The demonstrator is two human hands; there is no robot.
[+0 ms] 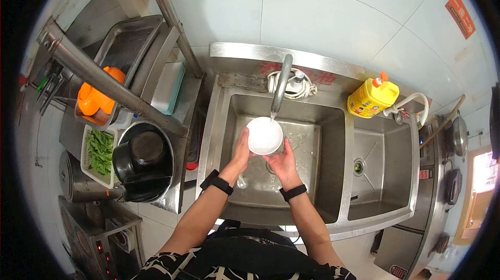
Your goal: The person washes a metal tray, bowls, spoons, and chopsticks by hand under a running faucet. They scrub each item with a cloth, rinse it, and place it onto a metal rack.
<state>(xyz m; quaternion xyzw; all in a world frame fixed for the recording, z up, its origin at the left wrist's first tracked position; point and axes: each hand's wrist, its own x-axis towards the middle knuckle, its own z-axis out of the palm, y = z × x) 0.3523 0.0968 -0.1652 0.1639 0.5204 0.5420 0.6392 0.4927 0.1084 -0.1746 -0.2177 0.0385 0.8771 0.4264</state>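
I hold the round white bowl (264, 135) between both hands, lifted above the floor of the stainless steel sink basin (317, 176) and right under the mouth of the curved grey metal tap (281, 85). My left hand (240, 150) cups its left side, fingers wrapped up against the wall. My right hand (284, 164) closes on the lower right rim from below, thumb towards me.

A thin pale streak runs from the spout to the bowl's far rim. It looks like water, though I can't be sure. The bowl's inside shows plain white, with no food or suds that I can make out, so I judge the rinse to be well along. The bowl is in my grip and not set down anywhere, so draining and putting it away are left to do.

Under my hands the wet basin floor holds something small and clear (a glass, perhaps; too blurred to tell). Beyond my right hand, on the sink's back ledge, stands the yellow plastic detergent bottle with an orange cap (372, 98). Well off to my left sits the white basket of green leaves (100, 152), beside a black round pot (143, 157).
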